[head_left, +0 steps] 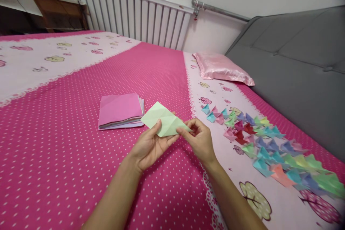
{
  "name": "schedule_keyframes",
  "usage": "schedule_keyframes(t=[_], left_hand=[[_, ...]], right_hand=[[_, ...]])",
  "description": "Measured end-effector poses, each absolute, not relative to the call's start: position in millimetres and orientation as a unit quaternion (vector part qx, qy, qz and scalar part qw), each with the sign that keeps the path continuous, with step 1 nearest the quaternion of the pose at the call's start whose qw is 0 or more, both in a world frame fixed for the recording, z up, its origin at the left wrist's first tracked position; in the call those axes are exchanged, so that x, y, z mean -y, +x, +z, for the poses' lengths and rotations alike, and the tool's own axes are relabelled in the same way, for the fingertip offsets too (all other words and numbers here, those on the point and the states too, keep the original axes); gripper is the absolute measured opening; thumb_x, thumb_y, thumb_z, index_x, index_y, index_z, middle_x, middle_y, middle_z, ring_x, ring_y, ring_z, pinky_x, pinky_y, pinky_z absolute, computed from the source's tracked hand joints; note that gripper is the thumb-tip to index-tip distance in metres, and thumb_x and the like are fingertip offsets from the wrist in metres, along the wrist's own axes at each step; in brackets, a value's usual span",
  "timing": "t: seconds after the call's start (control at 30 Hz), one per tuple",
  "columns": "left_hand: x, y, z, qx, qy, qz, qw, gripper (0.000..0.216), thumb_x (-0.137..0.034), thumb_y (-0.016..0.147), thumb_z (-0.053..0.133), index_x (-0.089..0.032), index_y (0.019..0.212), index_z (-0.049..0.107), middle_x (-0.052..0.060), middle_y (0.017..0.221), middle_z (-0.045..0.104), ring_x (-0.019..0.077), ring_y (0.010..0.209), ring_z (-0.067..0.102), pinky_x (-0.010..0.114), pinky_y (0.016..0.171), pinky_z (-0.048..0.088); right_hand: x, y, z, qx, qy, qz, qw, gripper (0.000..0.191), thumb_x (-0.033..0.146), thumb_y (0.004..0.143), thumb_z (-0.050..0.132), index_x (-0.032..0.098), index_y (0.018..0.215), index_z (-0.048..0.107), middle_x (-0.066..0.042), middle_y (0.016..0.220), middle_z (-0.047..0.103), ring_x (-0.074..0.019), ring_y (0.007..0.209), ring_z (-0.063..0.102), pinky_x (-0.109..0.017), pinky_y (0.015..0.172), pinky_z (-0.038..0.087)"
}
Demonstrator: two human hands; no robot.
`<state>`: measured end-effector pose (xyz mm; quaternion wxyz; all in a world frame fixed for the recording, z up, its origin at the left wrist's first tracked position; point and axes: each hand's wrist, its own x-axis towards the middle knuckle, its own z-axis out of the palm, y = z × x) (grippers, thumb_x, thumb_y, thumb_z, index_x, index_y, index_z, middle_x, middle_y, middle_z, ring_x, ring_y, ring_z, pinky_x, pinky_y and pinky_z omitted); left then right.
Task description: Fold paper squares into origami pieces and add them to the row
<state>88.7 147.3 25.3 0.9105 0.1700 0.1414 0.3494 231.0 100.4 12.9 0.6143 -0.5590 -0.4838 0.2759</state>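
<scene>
A pale green sheet of origami paper [165, 115], partly folded and marked with creases, is held up above the bed between both hands. My left hand [151, 145] supports it from below, thumb pressed on its face and fingers behind. At the paper's right corner, my right hand [198, 138] pinches the narrow tip between thumb and fingers. Just left of the paper, a stack of square coloured paper [120, 110] with a pink sheet on top lies on the bedspread. The fingers behind the sheet are partly hidden.
Rows of small folded paper boats [272, 147] in many colours cover the bed's right side. A pink satin pillow [222, 68] lies near the grey headboard [293, 54]. Along the wall runs a white radiator [134, 10]. A wooden desk [58, 10] stands at the far left.
</scene>
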Motion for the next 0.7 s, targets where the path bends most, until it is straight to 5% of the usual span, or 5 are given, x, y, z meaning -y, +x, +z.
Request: schedule_keyframes(t=[0.23,0.47,0.7], left_hand=[[-143.2,92.9,14.9,-0.180,0.331,0.392,0.839,0.036,-0.009,0.069,0.066,-0.015,0.103,0.059,0.009,0.110,0.062,0.0217,0.105,0.056,0.032,0.095,0.042],[-146.1,98.5,11.0,-0.252,0.372,0.399,0.799,0.026,-0.020,0.072,0.066,-0.012,0.097,0.064,0.010,0.101,0.066,0.0156,0.085,0.064,0.020,0.073,0.051],[-148.4,97.4,11.9,-0.294,0.363,0.415,0.781,0.025,-0.028,0.074,0.063,-0.010,0.091,0.066,0.010,0.088,0.069,0.0139,0.074,0.065,0.019,0.065,0.050]], right_hand=[[-98.4,225.2,16.6,0.458,-0.581,0.266,0.618,0.027,0.029,0.066,0.069,0.021,0.082,0.048,0.003,0.073,0.049,-0.0119,0.068,0.053,-0.021,0.058,0.044],[-97.1,225.5,18.0,0.425,-0.531,0.385,0.624,0.029,0.030,0.069,0.068,0.019,0.094,0.057,-0.004,0.088,0.063,-0.0171,0.080,0.061,-0.029,0.072,0.048],[-97.0,225.3,18.1,0.400,-0.518,0.450,0.607,0.028,0.030,0.067,0.070,0.018,0.092,0.063,-0.003,0.087,0.068,-0.0144,0.069,0.062,-0.027,0.067,0.047]])
